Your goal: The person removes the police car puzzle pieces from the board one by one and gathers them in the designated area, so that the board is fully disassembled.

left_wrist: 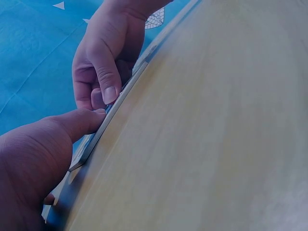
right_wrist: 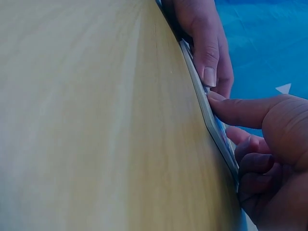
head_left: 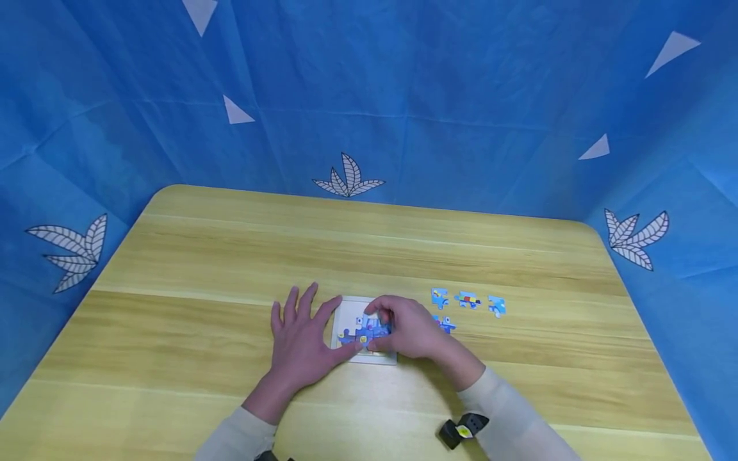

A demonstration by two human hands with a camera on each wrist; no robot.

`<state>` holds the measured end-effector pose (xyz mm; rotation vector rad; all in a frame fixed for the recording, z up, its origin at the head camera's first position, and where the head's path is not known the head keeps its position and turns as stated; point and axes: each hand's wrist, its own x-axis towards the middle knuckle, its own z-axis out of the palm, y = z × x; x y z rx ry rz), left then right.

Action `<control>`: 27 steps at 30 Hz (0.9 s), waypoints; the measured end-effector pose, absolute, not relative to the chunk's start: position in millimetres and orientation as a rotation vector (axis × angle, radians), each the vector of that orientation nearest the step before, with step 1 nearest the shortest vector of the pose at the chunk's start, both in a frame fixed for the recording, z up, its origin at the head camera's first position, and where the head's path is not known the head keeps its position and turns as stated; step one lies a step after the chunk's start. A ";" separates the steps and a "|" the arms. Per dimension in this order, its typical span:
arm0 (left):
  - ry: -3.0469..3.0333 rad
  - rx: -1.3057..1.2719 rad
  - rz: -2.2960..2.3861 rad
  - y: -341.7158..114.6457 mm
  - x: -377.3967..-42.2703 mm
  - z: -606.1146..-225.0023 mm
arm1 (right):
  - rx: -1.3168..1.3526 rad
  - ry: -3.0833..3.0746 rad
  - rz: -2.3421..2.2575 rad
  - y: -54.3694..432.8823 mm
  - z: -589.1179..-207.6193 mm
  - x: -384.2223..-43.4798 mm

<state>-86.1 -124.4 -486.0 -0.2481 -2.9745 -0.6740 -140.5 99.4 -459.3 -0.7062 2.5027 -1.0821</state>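
A square puzzle board [head_left: 348, 314] with a pale frame lies in front of me, with several joined blue puzzle pieces [head_left: 364, 334] covering part of it. My left hand [head_left: 301, 346] has its fingers spread on the table at the board's left side. Its thumb [left_wrist: 89, 121] reaches over the lower frame and presses on the pieces. From the right, my right hand [head_left: 406, 326] arches over the board. Its thumb [right_wrist: 240, 111] and bent forefinger hold a puzzle piece at the assembled part, mostly hidden under the hand; the other fingers are curled in.
Several loose puzzle pieces [head_left: 468, 299] lie to the right of the board, one partly behind my right hand. Wood-grain table [head_left: 230, 256] surrounds the board. A blue patterned cloth [head_left: 369, 77] hangs behind the table and along its sides.
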 end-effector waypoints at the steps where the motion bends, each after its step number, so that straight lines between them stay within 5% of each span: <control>1: -2.976 -0.248 -0.677 -124.5 -85.9 -486.2 | -0.696 2.500 -1.087 99.0 -459.7 -140.4; 27: -2.977 -0.238 -0.672 -123.0 -86.1 -485.1 | -0.686 2.405 -1.308 103.5 -465.0 -139.6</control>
